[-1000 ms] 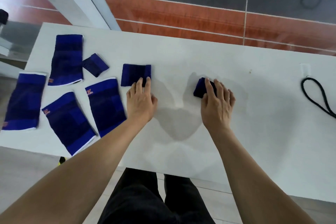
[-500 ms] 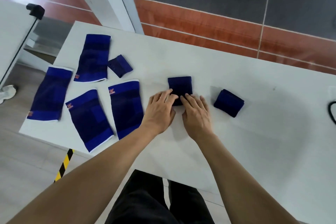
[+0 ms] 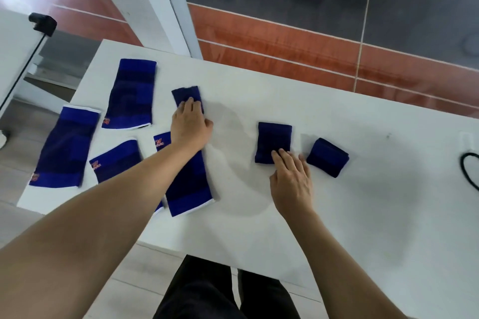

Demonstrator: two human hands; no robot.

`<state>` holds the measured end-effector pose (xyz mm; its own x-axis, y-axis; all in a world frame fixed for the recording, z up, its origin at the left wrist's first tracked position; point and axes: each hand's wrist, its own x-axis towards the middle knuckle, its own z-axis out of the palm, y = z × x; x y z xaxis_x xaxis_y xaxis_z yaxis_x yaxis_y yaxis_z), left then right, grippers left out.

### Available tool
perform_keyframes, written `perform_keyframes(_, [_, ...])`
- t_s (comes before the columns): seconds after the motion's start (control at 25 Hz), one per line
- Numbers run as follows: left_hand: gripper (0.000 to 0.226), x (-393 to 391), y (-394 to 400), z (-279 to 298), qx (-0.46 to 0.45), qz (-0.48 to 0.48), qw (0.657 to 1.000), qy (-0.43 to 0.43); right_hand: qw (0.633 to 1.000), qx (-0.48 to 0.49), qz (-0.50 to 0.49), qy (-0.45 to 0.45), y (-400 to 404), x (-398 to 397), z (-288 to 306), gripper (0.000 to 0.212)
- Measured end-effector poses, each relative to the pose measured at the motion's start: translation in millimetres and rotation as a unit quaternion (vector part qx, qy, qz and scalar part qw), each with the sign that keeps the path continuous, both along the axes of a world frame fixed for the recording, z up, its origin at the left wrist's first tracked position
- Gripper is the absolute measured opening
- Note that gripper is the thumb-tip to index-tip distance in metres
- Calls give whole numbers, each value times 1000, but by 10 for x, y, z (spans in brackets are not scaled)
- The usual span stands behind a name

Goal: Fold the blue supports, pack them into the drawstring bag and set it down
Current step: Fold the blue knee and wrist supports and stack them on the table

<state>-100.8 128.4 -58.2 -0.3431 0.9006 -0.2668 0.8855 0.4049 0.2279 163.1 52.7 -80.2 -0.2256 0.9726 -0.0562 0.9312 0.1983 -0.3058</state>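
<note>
Several blue supports lie on the white table [image 3: 363, 215]. My left hand [image 3: 190, 125] reaches to the far left, fingers curled onto a small folded support [image 3: 186, 94]. My right hand [image 3: 293, 181] rests flat, fingertips on the near edge of a folded support [image 3: 274, 138]. Another folded support [image 3: 328, 156] sits just right of it, untouched. Flat unfolded supports lie at the left: one at the back [image 3: 132, 93], one at the table's left edge [image 3: 64, 147], one [image 3: 116, 160] partly under my left forearm, and one [image 3: 189, 186] below my left wrist. No bag body is in view.
A black cord loop [image 3: 469, 171] lies at the table's right edge of view. A white pillar [image 3: 160, 8] stands behind the table's far left corner. A black stand [image 3: 42, 23] rises at the left beyond the table. My dark trousers [image 3: 223, 292] show below the near edge.
My left hand left the middle folded support and went left onto the small support at the back. My right hand stayed on the middle support. The camera view shifted.
</note>
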Motion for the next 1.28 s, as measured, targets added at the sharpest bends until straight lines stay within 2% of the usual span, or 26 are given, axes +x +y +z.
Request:
perform_keyframes(0.16, [41, 508, -124, 60, 60, -162, 983, -66, 1000, 1, -21, -8, -10, 40, 24, 51])
perform_keyframes(0.28, [43, 777, -338, 12, 84, -183, 976, -79, 999, 4, -34, -9, -29, 71, 51, 49])
perform_keyframes(0.36, [41, 819, -466, -55, 101, -155, 979, -88, 999, 9, -41, -10, -73, 114, 58, 48])
perform_keyframes(0.48, [18, 824, -542, -68, 142, -124, 975, -121, 998, 15, -53, -7, -123, 159, 46, 48])
perform_keyframes(0.6, [6, 891, -575, 51, 186, -51, 956, -222, 998, 22, -63, -5, -149, 167, 40, 48])
perform_keyframes(0.76, [18, 909, -706, 215, 196, 177, 894, -361, 998, 45, -47, 24, -160, 90, 73, 50])
perform_keyframes(0.84, [29, 893, -787, 255, 181, 231, 869, -399, 998, 44, -15, 48, -135, -7, 117, 54])
perform_keyframes(0.88, [34, 889, -827, 268, 170, 229, 870, -403, 998, 39, 11, 56, -123, -62, 140, 57])
perform_keyframes(0.96, [42, 853, -892, 256, 161, 185, 899, -364, 996, 19, 72, 57, -115, -167, 166, 62])
perform_keyframes(1.0, [46, 819, -909, 231, 164, 146, 926, -308, 994, 7, 94, 47, -118, -212, 162, 63])
perform_keyframes(1.08, [50, 727, -911, 132, 170, 43, 976, -132, 994, -13, 108, 18, -127, -268, 127, 61])
perform_keyframes(1.16, [41, 655, -911, 66, 173, -60, 983, -11, 995, -13, 103, -3, -135, -295, 100, 57])
perform_keyframes(1.28, [37, 630, -994, -26, 121, -153, 981, 20, 995, -5, 104, -10, -134, -306, 98, 55])
